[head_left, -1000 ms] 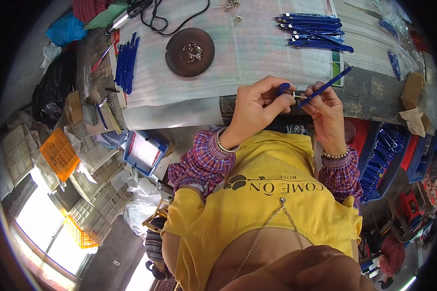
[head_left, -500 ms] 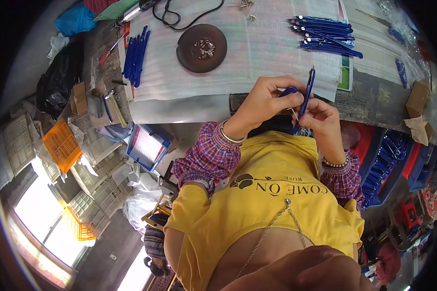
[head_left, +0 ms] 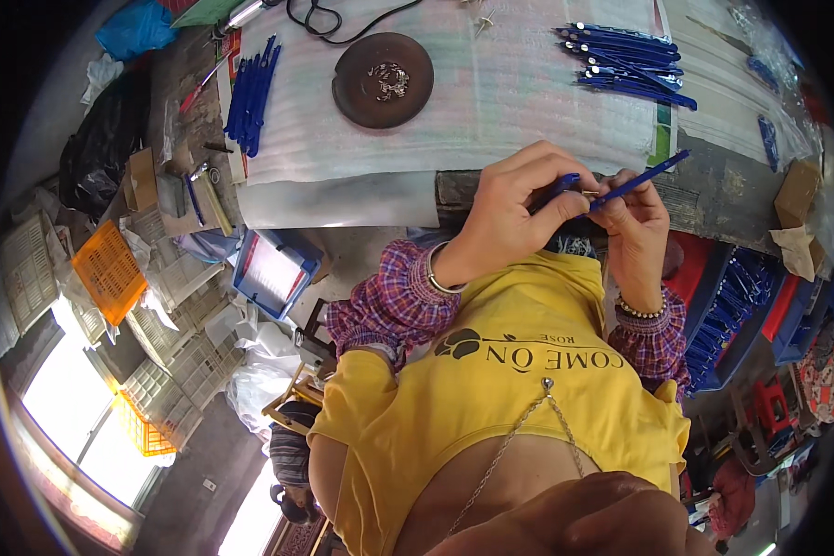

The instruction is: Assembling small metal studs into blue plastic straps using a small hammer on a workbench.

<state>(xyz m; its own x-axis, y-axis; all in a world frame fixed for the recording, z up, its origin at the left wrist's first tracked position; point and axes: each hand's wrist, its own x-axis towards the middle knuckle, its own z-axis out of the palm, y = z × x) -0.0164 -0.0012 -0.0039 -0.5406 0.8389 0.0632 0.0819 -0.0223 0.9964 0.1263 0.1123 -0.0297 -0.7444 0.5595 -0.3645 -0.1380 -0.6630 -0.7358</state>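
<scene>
Blue strip (head_left: 653, 173) and short blue piece (head_left: 560, 188) held close together at the edge of a worktable (head_left: 737, 190)

The short blue piece is pinched between the thumb and curled fingers of the left hand (head_left: 521, 199), by which it is partly hidden. The blue strip is gripped between the thumb and fingertips of the right hand (head_left: 639, 222); it is tilted, with its far end pointed up and to the right. Between the two hands a thin metal pin (head_left: 590, 193) is seen, but whether the strip is touched by it cannot be told. Both hands are held just in front of the table's near edge.

The table is covered by a pale sheet (head_left: 491, 107). On it a round brown dish (head_left: 366, 109) is placed, in which small metal bits (head_left: 392, 82) are gathered. To the left of the dish a bundle of blue strips (head_left: 252, 100) is laid, and well to its right a larger pile of blue strips (head_left: 625, 67) is stacked, with pale round spots shown at some ends. Near the upper edge of the view, a few small metal pieces (head_left: 485, 21) are scattered. More blue strips are held in a blue bin (head_left: 749, 338), set below the table on the right.
</scene>
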